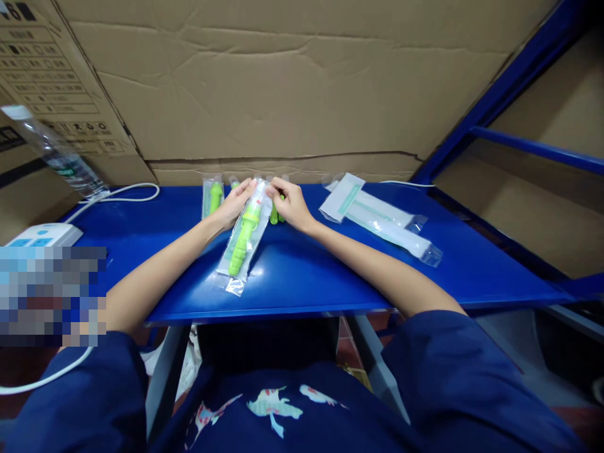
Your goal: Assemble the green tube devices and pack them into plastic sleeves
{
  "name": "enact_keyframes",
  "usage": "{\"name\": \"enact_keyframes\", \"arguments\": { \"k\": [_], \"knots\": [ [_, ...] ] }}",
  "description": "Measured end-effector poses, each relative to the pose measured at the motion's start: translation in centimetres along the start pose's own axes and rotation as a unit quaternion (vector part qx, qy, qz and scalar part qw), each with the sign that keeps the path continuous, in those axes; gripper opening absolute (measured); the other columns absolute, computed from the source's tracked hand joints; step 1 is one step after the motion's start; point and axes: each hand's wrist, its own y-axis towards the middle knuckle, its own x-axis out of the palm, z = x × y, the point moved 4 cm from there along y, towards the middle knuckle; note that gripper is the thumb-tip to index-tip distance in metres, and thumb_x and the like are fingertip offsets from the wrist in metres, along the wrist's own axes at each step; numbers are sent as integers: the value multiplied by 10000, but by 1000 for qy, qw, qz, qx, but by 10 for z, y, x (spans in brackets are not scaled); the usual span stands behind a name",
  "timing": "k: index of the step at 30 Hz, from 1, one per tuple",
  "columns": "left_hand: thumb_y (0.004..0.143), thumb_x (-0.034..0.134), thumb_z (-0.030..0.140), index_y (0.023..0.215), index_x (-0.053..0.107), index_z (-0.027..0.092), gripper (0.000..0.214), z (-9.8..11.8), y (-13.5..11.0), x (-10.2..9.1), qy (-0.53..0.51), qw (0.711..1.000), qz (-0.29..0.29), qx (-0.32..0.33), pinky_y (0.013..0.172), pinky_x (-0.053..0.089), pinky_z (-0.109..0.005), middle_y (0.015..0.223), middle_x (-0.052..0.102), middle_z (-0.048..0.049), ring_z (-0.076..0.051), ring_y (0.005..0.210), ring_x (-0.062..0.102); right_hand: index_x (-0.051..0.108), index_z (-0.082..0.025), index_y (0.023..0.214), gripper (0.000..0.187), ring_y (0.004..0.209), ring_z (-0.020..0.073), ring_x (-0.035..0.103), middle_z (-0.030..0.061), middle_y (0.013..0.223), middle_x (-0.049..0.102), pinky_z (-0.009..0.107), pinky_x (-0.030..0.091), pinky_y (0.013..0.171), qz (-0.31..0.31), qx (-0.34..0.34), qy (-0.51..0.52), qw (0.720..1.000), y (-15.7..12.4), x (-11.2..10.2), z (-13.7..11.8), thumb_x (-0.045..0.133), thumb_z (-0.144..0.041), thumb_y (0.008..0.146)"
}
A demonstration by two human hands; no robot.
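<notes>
A clear plastic packet [226,267] hangs slanted over the front of the blue tabletop. Inside it lies a bright green item [243,239] with a ribbed handle and a clear upper end; its exact kind I cannot tell. My left hand [236,201] pinches the packet's upper left edge. Fingers bent and pressed together, my right hand [289,202] is closed at its upper right edge. Another packet with a green item [214,198] lies just behind my left hand. More green pieces [275,214] show beneath my right hand, partly hidden by it.
White and pale green flat packets [372,214] lie piled on the right of the blue table [311,283]. A clear bottle [66,157] leans at the back left, near a white power strip [44,234] with its cable. Cardboard [264,88] walls the back; a blue frame [453,145] borders the right.
</notes>
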Motion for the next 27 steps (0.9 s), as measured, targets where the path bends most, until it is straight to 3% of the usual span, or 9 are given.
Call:
{"name": "enact_keyframes", "arguments": {
  "k": [4,10,13,15,18,21,24,27],
  "knots": [
    [953,723,460,851,608,183,317,-4,3,-2,1,1000,13,-18,563,455,-202,680,618,26,-88,563,557,390,-229,677,406,668,151,384,-21,670,419,284,345,695,-5,-22,-28,999,-1,0,0,575,-371,1009],
    [874,716,676,937,671,181,501,-11,4,-11,29,992,-44,-115,633,538,-278,727,707,-45,-189,666,693,472,-215,683,425,668,135,442,-28,658,488,258,355,654,27,60,-11,998,4,1,19,637,-466,984],
    [710,918,531,890,693,160,470,-5,0,-17,76,986,-90,-118,609,507,-247,735,706,-42,-156,634,659,517,-211,717,437,687,133,506,-12,694,557,241,413,655,6,93,24,995,7,5,30,623,-530,995],
    [647,963,429,849,696,154,433,-1,1,-22,91,986,-92,-101,615,495,-235,756,712,-45,-144,646,646,544,-215,766,467,708,141,565,15,745,612,246,473,686,-17,117,47,992,8,7,37,523,-596,1036],
    [706,912,397,796,673,154,352,4,8,-36,76,994,-19,-72,653,502,-250,729,688,-39,-137,646,625,627,-210,915,503,922,181,675,85,973,723,310,530,915,-46,101,4,994,8,10,44,323,-561,1109],
    [759,873,387,787,659,150,320,9,17,-52,69,993,86,-38,705,522,-281,690,660,-28,-131,627,603,693,-185,1155,365,1330,239,589,123,1383,682,418,384,1193,-139,-10,-146,979,5,19,41,393,-388,1114],
    [754,874,361,778,652,151,307,10,24,-62,61,987,145,-30,713,533,-288,684,657,-23,-130,625,601,671,-137,1327,364,1520,304,420,152,1610,507,502,284,1262,-230,-64,-265,934,-2,31,40,465,-313,1083],
    [718,900,358,740,639,160,329,8,29,-65,82,981,169,-35,656,510,-261,664,644,-18,-123,608,584,675,-81,1325,403,1503,339,438,203,1587,518,511,295,1254,-255,-68,-339,903,-6,35,42,453,-316,1085]
  ]
}}
